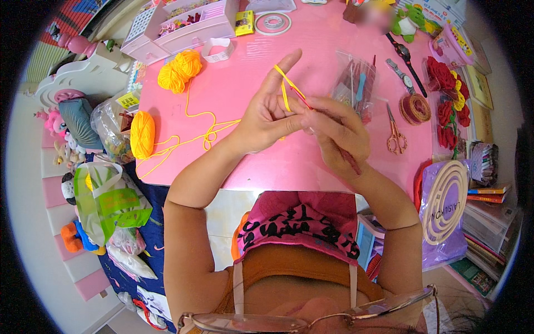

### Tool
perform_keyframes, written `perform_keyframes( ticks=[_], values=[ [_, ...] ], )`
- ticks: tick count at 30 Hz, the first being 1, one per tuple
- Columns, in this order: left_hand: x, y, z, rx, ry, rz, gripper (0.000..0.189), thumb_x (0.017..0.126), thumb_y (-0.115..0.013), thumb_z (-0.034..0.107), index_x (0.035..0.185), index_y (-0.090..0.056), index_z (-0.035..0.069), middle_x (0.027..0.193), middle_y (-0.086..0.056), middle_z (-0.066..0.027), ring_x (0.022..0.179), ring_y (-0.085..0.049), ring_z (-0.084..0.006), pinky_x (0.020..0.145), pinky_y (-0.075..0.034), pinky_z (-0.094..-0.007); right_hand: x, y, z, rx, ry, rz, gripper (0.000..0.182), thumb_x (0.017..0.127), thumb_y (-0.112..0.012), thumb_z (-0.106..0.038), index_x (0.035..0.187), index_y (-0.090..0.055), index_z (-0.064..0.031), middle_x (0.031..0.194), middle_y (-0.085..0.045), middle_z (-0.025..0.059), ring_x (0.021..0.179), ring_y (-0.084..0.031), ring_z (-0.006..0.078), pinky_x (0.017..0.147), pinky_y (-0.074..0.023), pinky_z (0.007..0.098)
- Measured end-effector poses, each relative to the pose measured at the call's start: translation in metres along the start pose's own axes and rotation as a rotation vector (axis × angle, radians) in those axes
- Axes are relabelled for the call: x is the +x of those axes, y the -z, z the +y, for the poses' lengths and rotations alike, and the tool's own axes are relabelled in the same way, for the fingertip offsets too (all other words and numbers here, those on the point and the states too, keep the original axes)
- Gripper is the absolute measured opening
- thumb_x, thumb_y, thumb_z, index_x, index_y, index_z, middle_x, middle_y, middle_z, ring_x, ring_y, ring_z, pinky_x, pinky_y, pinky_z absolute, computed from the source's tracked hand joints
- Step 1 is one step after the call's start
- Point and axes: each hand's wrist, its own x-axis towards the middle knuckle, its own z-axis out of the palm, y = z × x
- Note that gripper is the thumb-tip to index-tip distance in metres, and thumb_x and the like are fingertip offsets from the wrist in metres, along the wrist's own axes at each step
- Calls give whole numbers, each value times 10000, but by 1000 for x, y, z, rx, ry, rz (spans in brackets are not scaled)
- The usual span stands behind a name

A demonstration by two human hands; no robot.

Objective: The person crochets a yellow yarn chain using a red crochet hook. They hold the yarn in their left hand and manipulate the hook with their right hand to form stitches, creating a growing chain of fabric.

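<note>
Yellow yarn (286, 95) loops around the raised index finger of my left hand (267, 112), whose thumb and other fingers pinch together near my right hand (340, 129). That right hand grips a red crochet hook (301, 98); its tip meets the yarn between the hands, and a dark red handle end shows below the palm. Any stitches at the pinch are hidden by my fingers. From the left hand, loose strands run left across the pink table (233, 167) to two yellow yarn balls, one upper (179, 71) and one lower (142, 135).
Gold-handled scissors (396, 135), a coiled woven band (415, 109) and two watches lie at right. A clear bag of hooks (354, 83) sits beyond my right hand. At the back are a white organizer (196, 29) and a tape roll (273, 24). Wooden hoops (445, 202) rest at far right.
</note>
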Motion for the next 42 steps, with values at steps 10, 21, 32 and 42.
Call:
perform_keyframes(
  ticks=[10, 21, 32, 42],
  values=[
    [-1, -1, 0, 55, -85, 91, 889, 856, -543, -78, 1449, 80, 145, 905, -646, -145, 856, -648, -180, 764, -533, -283, 16, 16, 5, -155, 74, -123, 299, 703, -644, 68, 988, -658, -21, 876, -620, 126, 748, -619, 219, 646, -503, 284],
    [-2, -13, -8, 121, -179, 210, 872, 844, -537, -93, 1457, 45, 125, 946, -635, -128, 842, -630, -142, 719, -483, -218, 1, 15, 8, -511, 148, -244, 430, 582, -690, -32, 1002, -687, -121, 704, -508, 5, 638, -519, 152, 535, -421, 267],
    [1, 4, 19, -47, 81, -19, 905, 801, -642, -23, 1464, -40, 106, 890, -652, -81, 668, -613, -92, 526, -468, -193, 8, 15, 10, -192, 285, -217, 374, 602, -704, -31, 971, -709, -86, 745, -557, 14, 629, -530, 159, 555, -435, 278],
    [1, 19, 27, 9, 192, -121, 871, 802, -649, -14, 1461, -90, 100, 838, -663, -87, 725, -656, -129, 551, -478, -205, 3, 43, 3, -192, 121, -284, 254, 665, -726, -17, 914, -696, -56, 797, -616, 61, 700, -606, 215, 622, -487, 316]
  ],
)
